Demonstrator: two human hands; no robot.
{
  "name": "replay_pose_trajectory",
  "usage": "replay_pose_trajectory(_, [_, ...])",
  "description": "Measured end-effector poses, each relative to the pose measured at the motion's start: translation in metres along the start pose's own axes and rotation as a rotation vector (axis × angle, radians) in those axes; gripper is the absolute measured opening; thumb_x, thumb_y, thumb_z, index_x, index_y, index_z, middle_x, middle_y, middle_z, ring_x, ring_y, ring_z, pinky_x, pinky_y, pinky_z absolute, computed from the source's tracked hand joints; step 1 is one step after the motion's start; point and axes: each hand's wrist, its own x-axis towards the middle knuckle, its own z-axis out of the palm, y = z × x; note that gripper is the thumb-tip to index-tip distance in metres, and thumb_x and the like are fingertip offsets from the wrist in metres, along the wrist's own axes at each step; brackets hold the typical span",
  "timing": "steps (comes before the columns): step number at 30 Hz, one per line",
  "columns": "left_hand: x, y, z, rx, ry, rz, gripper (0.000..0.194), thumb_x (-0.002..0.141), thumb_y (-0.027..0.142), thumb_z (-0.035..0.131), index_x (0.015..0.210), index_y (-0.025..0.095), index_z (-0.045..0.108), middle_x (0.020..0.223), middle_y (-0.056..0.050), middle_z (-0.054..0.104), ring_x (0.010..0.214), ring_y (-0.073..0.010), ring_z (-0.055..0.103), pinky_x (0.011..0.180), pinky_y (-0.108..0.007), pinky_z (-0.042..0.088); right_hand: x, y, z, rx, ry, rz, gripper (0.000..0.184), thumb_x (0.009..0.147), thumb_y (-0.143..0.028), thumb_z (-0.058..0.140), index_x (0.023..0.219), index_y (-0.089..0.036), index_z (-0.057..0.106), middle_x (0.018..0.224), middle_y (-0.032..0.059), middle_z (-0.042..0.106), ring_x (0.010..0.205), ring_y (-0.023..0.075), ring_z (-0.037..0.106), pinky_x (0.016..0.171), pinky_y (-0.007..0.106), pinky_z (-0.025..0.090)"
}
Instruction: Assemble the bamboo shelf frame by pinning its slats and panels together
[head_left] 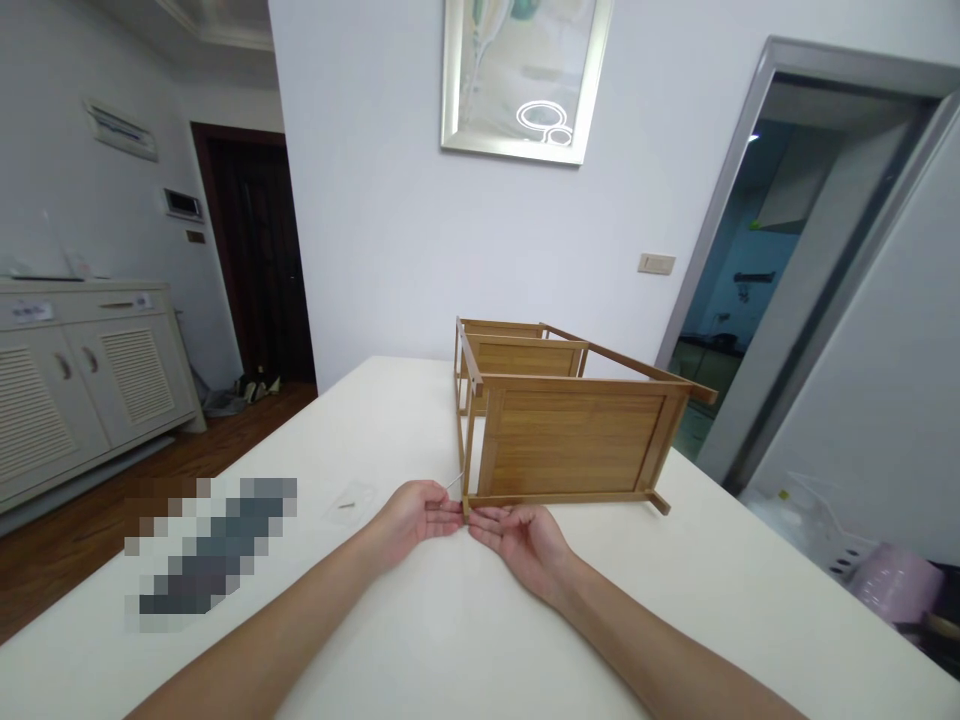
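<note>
The left hand (412, 520) pinches a thin rod (455, 481) while the half-open right hand (531, 548) touches the wooden rack (576, 440)

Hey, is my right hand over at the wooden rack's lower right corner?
No, the right hand is at the lower left corner of the wooden rack, close to the left hand.
</note>
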Motion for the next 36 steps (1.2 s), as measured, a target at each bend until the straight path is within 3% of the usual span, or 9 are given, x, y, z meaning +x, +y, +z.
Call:
replay_pose_trajectory(6, [0.004, -0.001, -0.004, 0.088, -0.062, 0.023, 0.004, 0.070, 0.013, 0.056, 0.071, 0.014, 0.053, 0.086, -0.013, 0.071, 0.067, -0.0171, 0.070, 0.062, -0.026, 0.055, 0.001, -0.001, -0.001, 0.064, -0.031, 0.037, 0.028, 0.056, -0.006, 0.051, 0.079, -0.005, 0.067, 0.095, 0.0175, 0.068, 0.094, 0.0237, 0.066, 0.099, 0.041, 0.047])
replay_pose_trajectory(10, [0.003, 0.011, -0.017, 0.295, -0.096, 0.061, 0.010, 0.066, 0.020, 0.059, 0.072, 0.016, 0.052, 0.093, -0.013, 0.072, 0.066, -0.0158, 0.067, 0.058, -0.026, 0.051, 0.000, 0.000, -0.001, 0.081, -0.011, 0.028, 0.025, 0.055, -0.006, 0.051, 0.075, -0.005, 0.066, 0.094, 0.0186, 0.067, 0.093, 0.0242, 0.066, 0.099, 0.040, 0.048])
replay_pose_trajectory(15, [0.002, 0.026, -0.038, 0.671, -0.063, 0.174, 0.013, 0.063, 0.027, 0.061, 0.065, 0.015, 0.057, 0.070, -0.004, 0.066, 0.053, -0.0107, 0.056, 0.049, -0.022, 0.042, -0.001, 0.000, 0.003, 0.091, 0.003, -0.005, 0.018, 0.056, -0.004, 0.052, 0.069, -0.010, 0.062, 0.094, 0.0168, 0.067, 0.094, 0.0243, 0.067, 0.097, 0.040, 0.050])
replay_pose_trajectory(21, [0.004, 0.022, -0.041, 0.799, -0.074, 0.202, 0.014, 0.060, 0.026, 0.062, 0.068, 0.014, 0.066, 0.051, 0.003, 0.053, 0.049, -0.0100, 0.046, 0.046, -0.022, 0.034, -0.001, -0.001, 0.003, 0.094, 0.028, 0.013, 0.017, 0.055, -0.003, 0.051, 0.068, -0.009, 0.061, 0.094, 0.0182, 0.066, 0.094, 0.0245, 0.067, 0.097, 0.039, 0.051])
replay_pose_trajectory(31, [0.011, 0.017, -0.041, 0.944, -0.017, 0.253, 0.019, 0.063, 0.031, 0.062, 0.068, 0.014, 0.067, 0.051, 0.001, 0.056, 0.045, -0.0104, 0.045, 0.045, -0.023, 0.030, 0.001, 0.001, -0.001, 0.110, -0.003, 0.001, 0.018, 0.058, -0.002, 0.053, 0.072, -0.006, 0.062, 0.098, 0.0210, 0.065, 0.095, 0.0253, 0.067, 0.097, 0.040, 0.052])
replay_pose_trajectory(36, [0.012, 0.016, -0.040, 0.955, -0.028, 0.255, 0.019, 0.062, 0.031, 0.060, 0.067, 0.014, 0.066, 0.061, -0.002, 0.064, 0.047, -0.0109, 0.049, 0.047, -0.024, 0.034, 0.001, 0.000, 0.000, 0.114, 0.009, 0.018, 0.017, 0.058, -0.002, 0.053, 0.070, -0.006, 0.062, 0.097, 0.0204, 0.066, 0.097, 0.0260, 0.067, 0.099, 0.040, 0.050])
